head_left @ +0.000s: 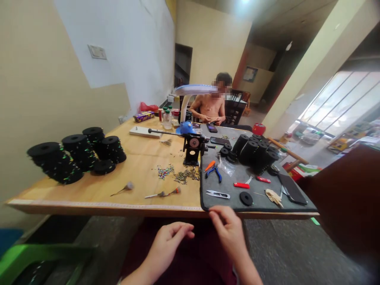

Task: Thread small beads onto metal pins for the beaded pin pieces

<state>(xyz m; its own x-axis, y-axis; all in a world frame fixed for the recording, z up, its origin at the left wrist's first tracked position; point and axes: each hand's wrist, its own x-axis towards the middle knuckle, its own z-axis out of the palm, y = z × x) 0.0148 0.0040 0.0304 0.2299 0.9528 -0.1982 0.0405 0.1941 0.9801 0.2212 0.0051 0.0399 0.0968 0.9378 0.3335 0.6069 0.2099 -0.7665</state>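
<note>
Silver snips (221, 195) — beyond right hand (228, 226), left hand (166, 240) farther

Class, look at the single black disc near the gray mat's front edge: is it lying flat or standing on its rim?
Flat: the black disc shows its round face and central hole upward on the gray mat.

The pale tan rectangular table (142, 152) looks like smooth wood, faintly glossy. On its right, the dark-edged grey mat (226, 186) appears matt and cloth-like. The black cylindrical foam-like rolls (76, 153) at left look matt; the slender silver snips (222, 195), near right, shiny metal.
</note>
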